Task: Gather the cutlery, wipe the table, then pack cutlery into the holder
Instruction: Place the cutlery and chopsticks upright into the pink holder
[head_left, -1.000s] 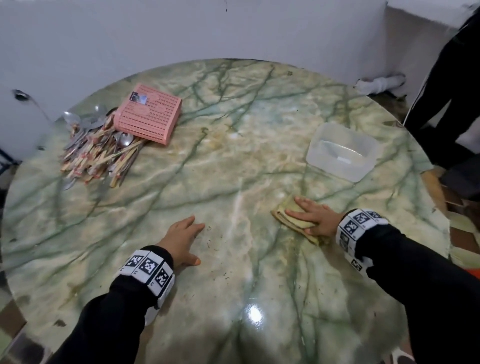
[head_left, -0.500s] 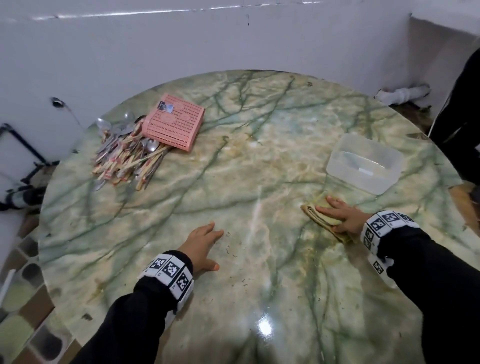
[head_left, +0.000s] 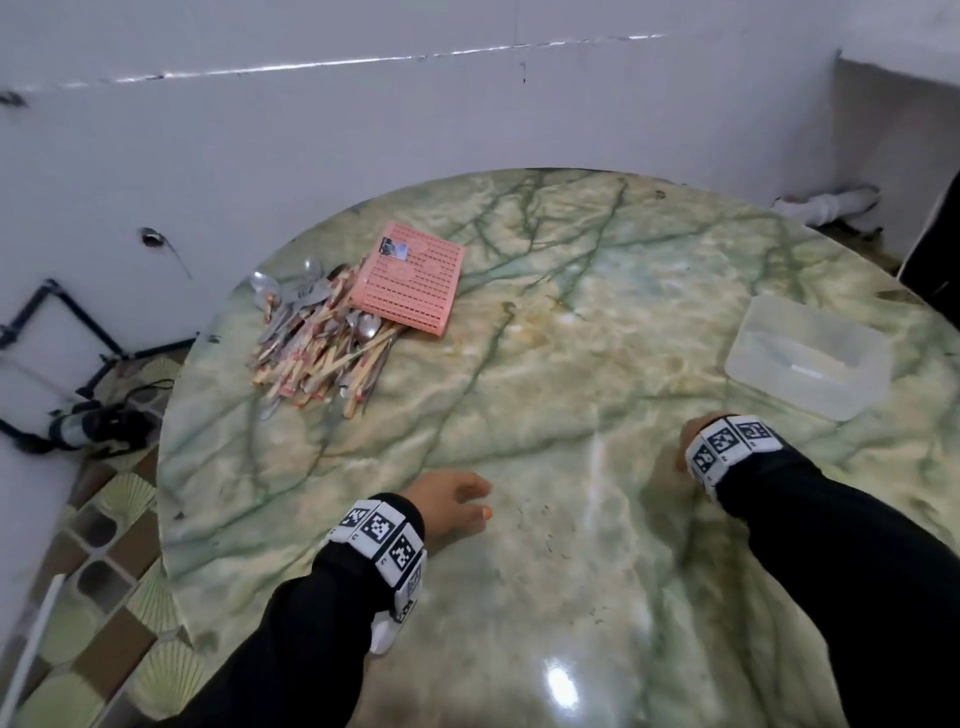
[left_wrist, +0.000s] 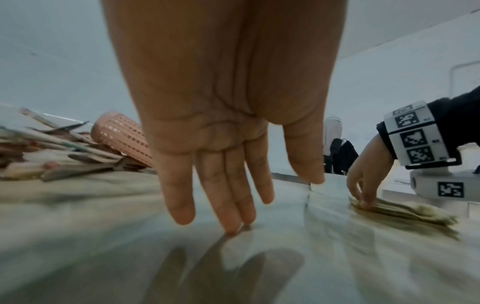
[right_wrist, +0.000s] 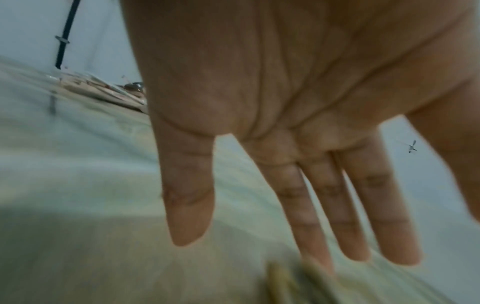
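A heap of spoons and wrapped chopsticks, the cutlery (head_left: 322, 338), lies at the table's far left. The pink slotted holder (head_left: 410, 283) lies on its side against that heap. My left hand (head_left: 452, 499) rests flat on the green marble table (head_left: 597, 322) with straight fingers (left_wrist: 228, 216) touching the top. My right hand (head_left: 688, 434) is mostly hidden behind its wrist band in the head view. The left wrist view shows my right hand (left_wrist: 363, 185) pressing its fingertips on a folded yellowish cloth (left_wrist: 405, 211). In the right wrist view the fingers (right_wrist: 311, 205) are straight, and the cloth (right_wrist: 298, 283) is a blur.
A clear plastic container (head_left: 808, 358) stands at the right, just beyond my right hand. The round table's edge curves close on the left, over a tiled floor (head_left: 104, 571). A white wall (head_left: 363, 130) runs behind the table. Small dark crumbs (head_left: 545, 514) dot the marble between my hands.
My right hand has turned and slid the cloth across the table, so its wrist band now hides the cloth in the head view. My left hand stays flat in place. The head view swung.
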